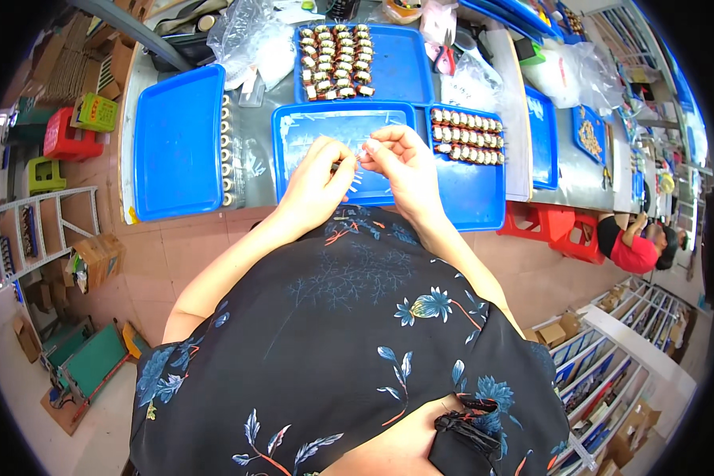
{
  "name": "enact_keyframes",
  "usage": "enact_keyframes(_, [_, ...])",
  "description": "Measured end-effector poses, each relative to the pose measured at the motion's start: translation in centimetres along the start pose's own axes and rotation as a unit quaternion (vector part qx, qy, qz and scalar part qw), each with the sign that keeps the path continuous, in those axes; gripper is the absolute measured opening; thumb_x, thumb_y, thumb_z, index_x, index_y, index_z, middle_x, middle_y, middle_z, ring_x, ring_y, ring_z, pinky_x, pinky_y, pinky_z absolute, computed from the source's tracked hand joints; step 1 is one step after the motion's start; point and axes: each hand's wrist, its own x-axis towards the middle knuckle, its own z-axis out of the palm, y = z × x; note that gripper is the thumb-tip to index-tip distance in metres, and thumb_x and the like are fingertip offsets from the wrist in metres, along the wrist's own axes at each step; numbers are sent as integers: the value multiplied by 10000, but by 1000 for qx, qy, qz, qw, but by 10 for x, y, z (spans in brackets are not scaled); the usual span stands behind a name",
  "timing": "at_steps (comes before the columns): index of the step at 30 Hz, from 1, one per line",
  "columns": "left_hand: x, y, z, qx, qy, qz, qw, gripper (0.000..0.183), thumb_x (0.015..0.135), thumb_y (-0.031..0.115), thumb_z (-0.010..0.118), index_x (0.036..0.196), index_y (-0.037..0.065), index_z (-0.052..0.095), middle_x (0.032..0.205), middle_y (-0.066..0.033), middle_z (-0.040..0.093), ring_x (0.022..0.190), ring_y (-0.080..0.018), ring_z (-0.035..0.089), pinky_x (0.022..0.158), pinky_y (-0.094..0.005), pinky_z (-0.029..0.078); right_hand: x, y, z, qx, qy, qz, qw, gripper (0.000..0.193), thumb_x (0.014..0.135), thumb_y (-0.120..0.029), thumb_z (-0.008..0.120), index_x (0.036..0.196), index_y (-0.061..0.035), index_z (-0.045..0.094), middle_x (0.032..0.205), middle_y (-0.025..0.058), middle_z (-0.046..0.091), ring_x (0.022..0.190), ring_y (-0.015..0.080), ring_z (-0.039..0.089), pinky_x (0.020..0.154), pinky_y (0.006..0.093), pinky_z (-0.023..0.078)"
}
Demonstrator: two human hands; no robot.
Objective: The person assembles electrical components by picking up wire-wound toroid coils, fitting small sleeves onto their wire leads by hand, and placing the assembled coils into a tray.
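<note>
Over a blue tray (284,119) my two hands come close together, fingertips almost meeting. My left hand (316,181) is closed in a pinch; whatever it grips is hidden behind its fingers. My right hand (408,168) pinches a small whitish, see-through piece (365,151) between thumb and forefinger. Thin clear slivers like short tubing (354,184) lie in the tray below the hands. Just right of my right hand, a second blue tray (472,194) bears rows of small wound coils (466,136) with pale tops and dark red-brown sides.
Behind, another blue tray (404,59) holds more coils (335,63). At left lies a large blue tray (178,151), beside a column of round pale parts (227,151). Red-handled pliers (446,59) and plastic bags (254,40) sit at the back. A person (639,246) is far right.
</note>
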Motion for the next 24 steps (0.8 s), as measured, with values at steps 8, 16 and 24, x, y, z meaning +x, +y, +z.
enact_keyframes(8, [-3,20,12,-22,4,-59,998,176,965,157,511,924,-6,561,968,-83,503,769,-138,577,562,-254,528,-8,-1,-14,-85,-38,-110,990,151,882,-6,636,1004,21,551,922,86,633,842,138,643,783,258,534])
enact_keyframes(16, [2,29,27,-29,-8,-70,997,141,934,142,555,972,6,548,982,-67,488,811,-129,566,620,-265,534,-15,-4,-27,-98,-24,-111,989,146,869,-25,666,985,16,588,928,70,641,845,105,621,776,225,506])
enact_keyframes(24, [-4,34,42,87,-19,-8,996,399,814,89,700,1141,39,477,1014,-99,489,888,-163,548,779,-290,488,-18,-8,-67,-146,-88,-83,982,152,844,-43,689,984,3,651,958,66,665,892,115,630,803,264,519])
